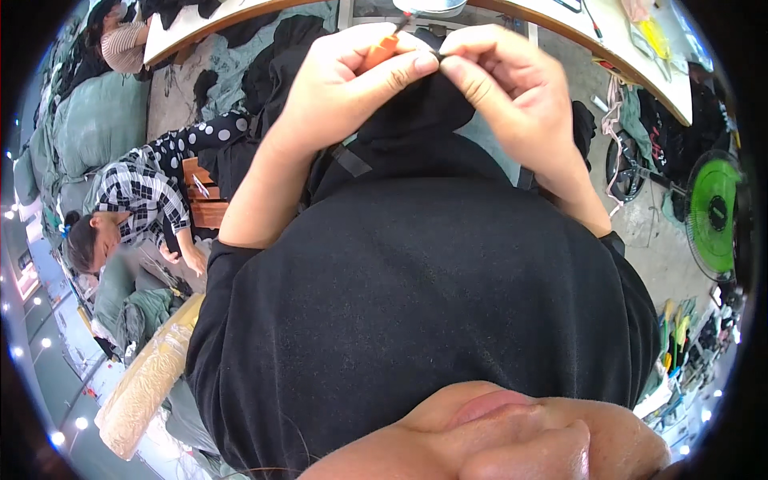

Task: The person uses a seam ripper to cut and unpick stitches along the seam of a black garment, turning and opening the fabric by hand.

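Observation:
My left hand (348, 76) is closed, with an orange-handled seam ripper (382, 53) tucked in its palm, the thin dark shaft and red tip pointing up and away. Its thumb and finger also pinch an edge of black cloth (438, 58). My right hand (520, 92) meets it there, thumb and fingertips closed on the same edge. Only a small piece of that edge shows between the fingertips. Black fabric (432, 112) hangs below both hands over my lap; where it parts from my black shirt is hard to see.
A white tabletop with a wooden edge (640, 68) curves beyond my hands, with a round silvery object (430, 6) at its middle. A green fan (712, 214) stands right. Left are a person in a checked shirt (144, 188), stuffed green sacks (100, 124) and a wrapped roll (148, 380).

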`<action>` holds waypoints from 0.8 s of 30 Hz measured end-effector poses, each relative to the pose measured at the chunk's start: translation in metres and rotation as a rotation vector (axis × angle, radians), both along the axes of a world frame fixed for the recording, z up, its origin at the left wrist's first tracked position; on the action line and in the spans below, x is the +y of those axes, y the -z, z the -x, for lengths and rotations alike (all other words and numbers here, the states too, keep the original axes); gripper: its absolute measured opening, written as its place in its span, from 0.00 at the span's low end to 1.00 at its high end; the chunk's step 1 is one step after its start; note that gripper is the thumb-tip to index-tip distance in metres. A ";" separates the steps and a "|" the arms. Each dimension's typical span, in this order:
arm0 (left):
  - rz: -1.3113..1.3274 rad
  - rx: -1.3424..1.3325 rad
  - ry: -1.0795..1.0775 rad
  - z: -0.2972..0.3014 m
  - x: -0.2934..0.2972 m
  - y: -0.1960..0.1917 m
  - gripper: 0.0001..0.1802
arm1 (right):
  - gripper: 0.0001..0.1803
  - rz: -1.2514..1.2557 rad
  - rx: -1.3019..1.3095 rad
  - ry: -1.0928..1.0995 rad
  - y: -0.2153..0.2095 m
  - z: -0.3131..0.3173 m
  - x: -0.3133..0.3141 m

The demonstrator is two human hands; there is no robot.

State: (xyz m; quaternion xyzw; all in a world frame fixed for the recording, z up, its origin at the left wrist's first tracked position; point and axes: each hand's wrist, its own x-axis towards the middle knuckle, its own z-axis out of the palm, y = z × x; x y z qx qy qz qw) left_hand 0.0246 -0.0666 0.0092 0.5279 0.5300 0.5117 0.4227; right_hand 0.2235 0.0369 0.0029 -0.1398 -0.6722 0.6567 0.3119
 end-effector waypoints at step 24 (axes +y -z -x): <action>-0.216 -0.522 -0.056 0.082 0.006 -0.007 0.11 | 0.23 -0.140 0.041 0.193 0.044 -0.021 0.044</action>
